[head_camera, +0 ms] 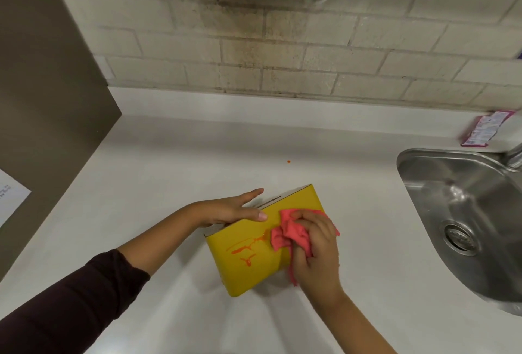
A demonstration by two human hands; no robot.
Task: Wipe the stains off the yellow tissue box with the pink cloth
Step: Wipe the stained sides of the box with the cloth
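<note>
While the box [254, 252] stands on the white counter [158, 172] with a broad yellow face turned up toward the camera, the left hand [234, 209] lies flat along its upper left edge, fingers straight and spread, the thumb pressed on the yellow face; it grips nothing, only steadies. The right hand [316, 246] is closed around the bunched pink cloth [285, 233], fingers curled over it, and presses it against the right part of the same face. Folds of cloth stick out to the left of the knuckles and a strip hangs below the palm, past the box's lower right edge. Orange stains [248, 249] streak the middle of the face, left of the cloth: a few thin curved lines and two thicker smears, the upper one running up to the cloth's edge. A small orange spot [288, 161] sits on the counter beyond the box. A steel sink [463, 212] is set into the counter to the right, well apart from the box, with a pink-edged packet [480, 129] by the brick wall [282, 51] behind it. A dark sleeve [70, 302] covers the left forearm.
</note>
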